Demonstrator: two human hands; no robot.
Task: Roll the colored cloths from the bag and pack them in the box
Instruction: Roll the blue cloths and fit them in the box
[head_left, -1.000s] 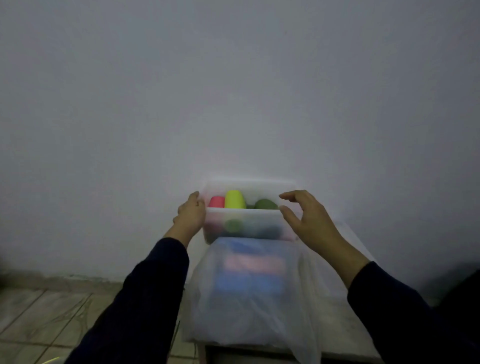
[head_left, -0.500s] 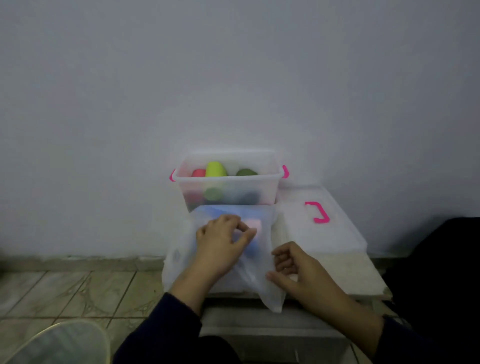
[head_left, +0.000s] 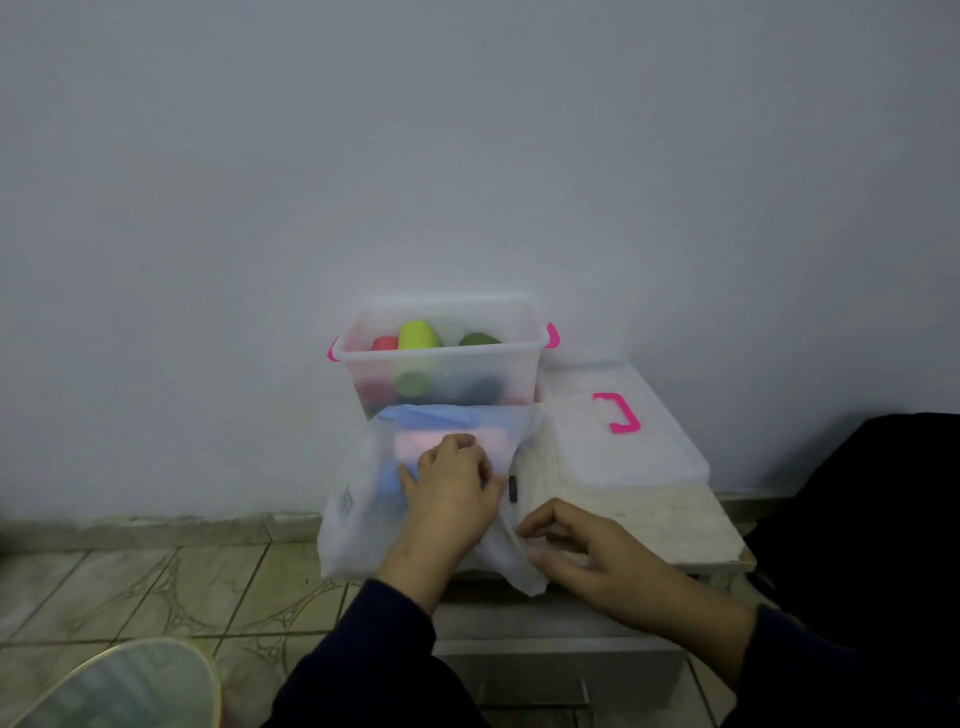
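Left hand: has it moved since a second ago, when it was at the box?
Yes. The left hand has come back from the box toward the person and now lies on the bag in front of it.

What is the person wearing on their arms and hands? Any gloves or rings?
Both arms are covered by long, dark navy sleeves that end at the wrists, the left sleeve and the right sleeve alike. The left hand and the right hand are bare, with no gloves. I can see no rings, watch or bracelets, though the picture is dim and a bit soft.
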